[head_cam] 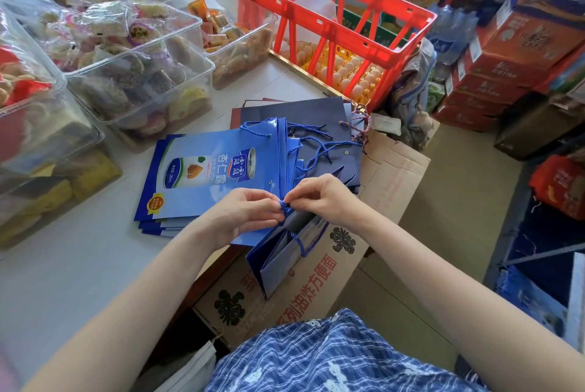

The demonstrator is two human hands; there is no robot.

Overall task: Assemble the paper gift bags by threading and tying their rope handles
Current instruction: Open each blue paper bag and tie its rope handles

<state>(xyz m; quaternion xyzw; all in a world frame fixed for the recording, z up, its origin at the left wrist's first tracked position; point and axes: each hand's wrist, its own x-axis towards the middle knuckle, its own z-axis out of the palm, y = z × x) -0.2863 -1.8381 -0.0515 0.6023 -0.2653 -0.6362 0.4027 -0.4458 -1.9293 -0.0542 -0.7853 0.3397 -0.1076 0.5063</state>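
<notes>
Both hands pinch a blue rope [284, 205] at centre frame: the left hand [245, 212] and right hand [319, 197] meet fingertip to fingertip, curled round a small knot or loop of it. That rope belongs to an open blue bag [285, 252] hanging just below the hands, off the table's edge [95, 265] and in front of a cardboard box [316, 280] printed with red characters. The bag's mouth faces up toward the hands and its long axis runs down and to the left in the frame; a second loop of rope shows inside it.

Just behind the hands a stack of flat bags [202, 176] lies on the table, printed face up, tops pointing right, with rope handles trailing right over darker navy bags [300, 113].

At left, clear plastic tubs [139, 52] hold wrapped biscuits and cakes, several stacked on one another; another tub [240, 43] further back holds orange-wrapped snacks.

At upper centre a red plastic crate [326, 18] stands at the table's far corner, with white plastic bags inside it and trays of eggs [345, 71] visible through its open sides.

Stacked red cartons [506, 68] and packed water bottles [449, 30] fill the upper right.
</notes>
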